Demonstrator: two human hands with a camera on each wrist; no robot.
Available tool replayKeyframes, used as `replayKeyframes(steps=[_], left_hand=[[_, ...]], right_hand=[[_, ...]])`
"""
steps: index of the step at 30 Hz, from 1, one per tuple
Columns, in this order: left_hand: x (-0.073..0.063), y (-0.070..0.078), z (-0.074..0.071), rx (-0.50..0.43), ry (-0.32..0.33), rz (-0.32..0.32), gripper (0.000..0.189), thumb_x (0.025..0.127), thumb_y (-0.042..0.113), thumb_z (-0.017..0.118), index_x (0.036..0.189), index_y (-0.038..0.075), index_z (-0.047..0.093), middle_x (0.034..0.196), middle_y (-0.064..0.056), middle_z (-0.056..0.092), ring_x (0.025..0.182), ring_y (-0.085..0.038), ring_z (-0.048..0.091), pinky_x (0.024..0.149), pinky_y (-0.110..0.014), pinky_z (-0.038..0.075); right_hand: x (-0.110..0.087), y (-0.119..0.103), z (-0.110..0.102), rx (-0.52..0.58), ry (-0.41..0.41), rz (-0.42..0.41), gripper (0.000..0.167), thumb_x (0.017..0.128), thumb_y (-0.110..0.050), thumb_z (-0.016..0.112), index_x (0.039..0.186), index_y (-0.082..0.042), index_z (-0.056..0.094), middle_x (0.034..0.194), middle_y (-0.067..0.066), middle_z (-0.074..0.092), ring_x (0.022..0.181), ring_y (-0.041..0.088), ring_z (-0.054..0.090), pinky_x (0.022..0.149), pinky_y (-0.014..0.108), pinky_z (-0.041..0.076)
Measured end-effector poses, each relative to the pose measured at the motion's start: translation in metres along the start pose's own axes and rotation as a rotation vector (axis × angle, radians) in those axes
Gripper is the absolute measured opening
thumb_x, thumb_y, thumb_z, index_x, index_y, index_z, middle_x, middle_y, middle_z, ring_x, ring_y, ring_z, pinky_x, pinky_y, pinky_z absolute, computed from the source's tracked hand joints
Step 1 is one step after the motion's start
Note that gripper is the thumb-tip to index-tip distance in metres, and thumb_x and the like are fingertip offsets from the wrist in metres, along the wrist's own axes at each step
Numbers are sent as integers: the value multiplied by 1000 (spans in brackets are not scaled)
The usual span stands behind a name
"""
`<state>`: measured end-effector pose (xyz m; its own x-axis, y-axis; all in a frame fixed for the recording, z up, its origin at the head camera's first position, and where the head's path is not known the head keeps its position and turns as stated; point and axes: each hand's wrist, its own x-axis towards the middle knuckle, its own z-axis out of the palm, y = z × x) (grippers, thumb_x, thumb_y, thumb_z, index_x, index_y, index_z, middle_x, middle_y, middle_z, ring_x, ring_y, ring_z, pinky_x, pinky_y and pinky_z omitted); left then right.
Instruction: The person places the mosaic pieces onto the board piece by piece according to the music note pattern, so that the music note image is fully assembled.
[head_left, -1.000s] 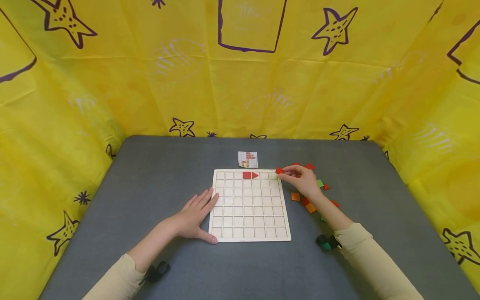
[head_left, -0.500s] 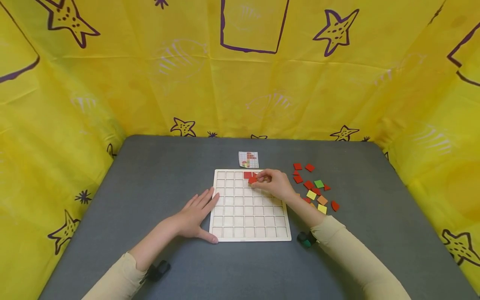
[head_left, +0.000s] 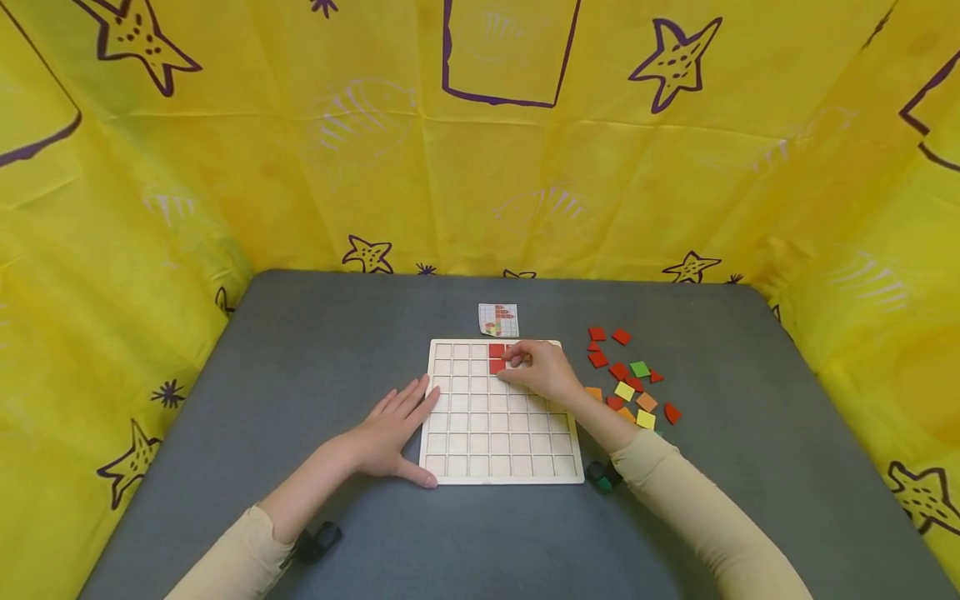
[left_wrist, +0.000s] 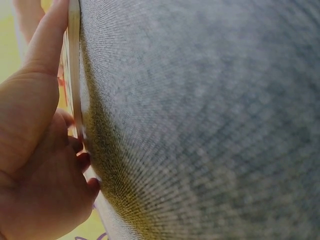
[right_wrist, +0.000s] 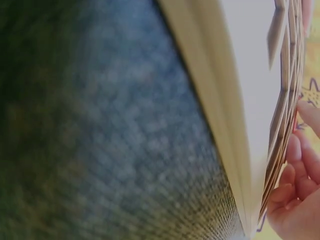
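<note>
A white square grid board (head_left: 489,442) lies on the grey table. My left hand (head_left: 382,435) is spread along its left side, fingertips and thumb at the edge; in the left wrist view the thumb (left_wrist: 47,40) lies against the board's rim. Over the upper part of the board, my right hand (head_left: 546,368) pinches a red square tile (head_left: 497,367) at a cell of the second row. Directly above it sits another red square tile (head_left: 497,351) in the top row. The right hand mostly hides the tile beside that one. In the right wrist view, the curled fingers (right_wrist: 295,150) are at the grid.
A small printed pattern card (head_left: 498,320) lies behind the board. To the right are several loose tiles, among them a green square (head_left: 639,368), a yellow square (head_left: 624,391) and a red rounded piece (head_left: 672,413). Yellow patterned cloth (head_left: 480,183) hangs around the table.
My right hand has brought the red square tile from the board's upper right corner leftward, and it now lines up below the first red square. The left hand has stayed in place.
</note>
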<state>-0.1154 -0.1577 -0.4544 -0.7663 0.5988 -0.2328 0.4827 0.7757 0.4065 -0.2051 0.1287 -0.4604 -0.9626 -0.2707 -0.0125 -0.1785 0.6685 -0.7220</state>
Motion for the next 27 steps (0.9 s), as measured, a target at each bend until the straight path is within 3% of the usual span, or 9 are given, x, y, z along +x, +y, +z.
replayKeyframes(steps=[8,13,19,27], left_hand=[[0,0,0,5,3,0,128,67,75,70,156,5,12,162,-19,1,148,-35,3,116,-55,9],[0,0,1,8,4,5,128,67,76,70,156,5,13,162,-19,1,148,-35,3,116,-55,9],[-1,1,-1,4,9,8,127,67,74,72,156,4,13,162,-19,2,148,-35,4,116,-55,9],[-1,2,-1,-1,9,10,127,68,72,72,156,4,13,162,-19,1,148,-35,4,116,-55,9]], right_hand=[[0,0,0,25,-1,-39,17,82,-23,80,97,-14,75,82,-6,66,81,17,55,72,31,44],[-4,6,-10,82,23,7,18,84,-28,78,98,-16,75,82,-5,66,75,19,53,65,31,41],[-11,27,-40,146,96,76,25,86,-33,76,104,-16,74,85,1,65,72,22,49,58,30,37],[-27,68,-83,146,132,160,35,87,-30,75,115,-9,70,103,8,68,83,22,57,67,27,45]])
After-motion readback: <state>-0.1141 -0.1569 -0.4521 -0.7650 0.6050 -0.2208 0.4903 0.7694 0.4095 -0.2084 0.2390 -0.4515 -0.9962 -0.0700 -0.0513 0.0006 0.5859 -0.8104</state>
